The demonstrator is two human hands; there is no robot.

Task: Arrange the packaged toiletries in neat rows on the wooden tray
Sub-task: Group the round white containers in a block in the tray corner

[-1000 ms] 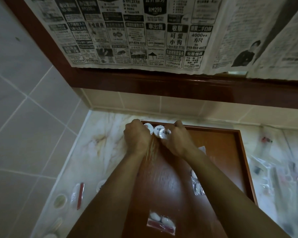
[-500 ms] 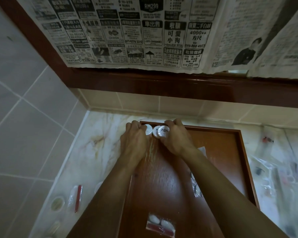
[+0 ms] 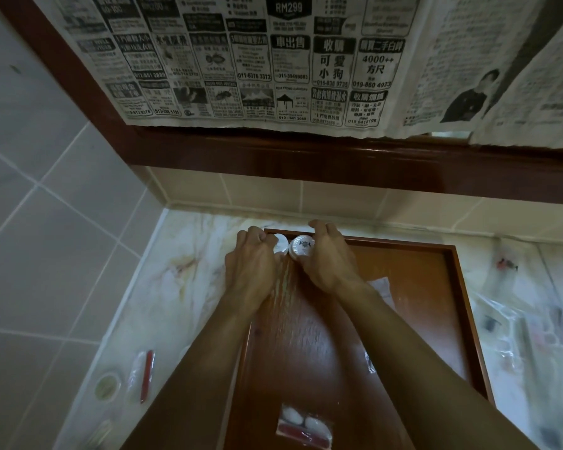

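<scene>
At 6 o'clock, nearest, a clear packet (image 3: 304, 425) with white pieces and a red strip lies on the wooden tray (image 3: 436, 319). At 12 o'clock, in the tray's far left corner, the left hand (image 3: 252, 271) curls round one white round tub (image 3: 281, 246). Touching it, a second tub (image 3: 302, 247) sits gripped by the right hand (image 3: 327, 259).

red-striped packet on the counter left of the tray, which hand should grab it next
Left. The packet lies on the counter outside the tray's left edge, on the left hand's side. The right hand would have to cross over the left arm.
</scene>
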